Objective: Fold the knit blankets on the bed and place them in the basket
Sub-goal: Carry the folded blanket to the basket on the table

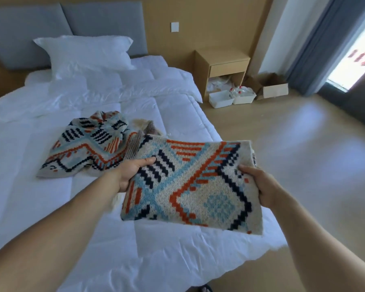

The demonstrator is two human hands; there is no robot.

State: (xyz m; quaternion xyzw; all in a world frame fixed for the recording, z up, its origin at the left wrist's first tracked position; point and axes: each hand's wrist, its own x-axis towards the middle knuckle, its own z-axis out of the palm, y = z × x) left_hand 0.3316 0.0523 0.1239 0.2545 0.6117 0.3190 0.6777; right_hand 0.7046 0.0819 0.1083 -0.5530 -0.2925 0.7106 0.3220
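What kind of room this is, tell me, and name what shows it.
Probably a bedroom, perhaps a hotel room: a white-covered bed with a pillow, a padded grey headboard, and a wooden nightstand beside it.

Patterned knit against white bedding

The folded blanket (190,186) between the grips is beige knit with a stepped geometric pattern. It has orange and navy zigzags, light blue diagonal bands, navy dashes by the left grip (131,173) and a light blue diamond just inward of the right grip (261,186). Beyond the left grip, the loose blanket (89,146) repeats those colours. The duvet (51,197) and pillow (86,51) are white, the headboard (30,32) grey and the nightstand (221,64) pale wood.
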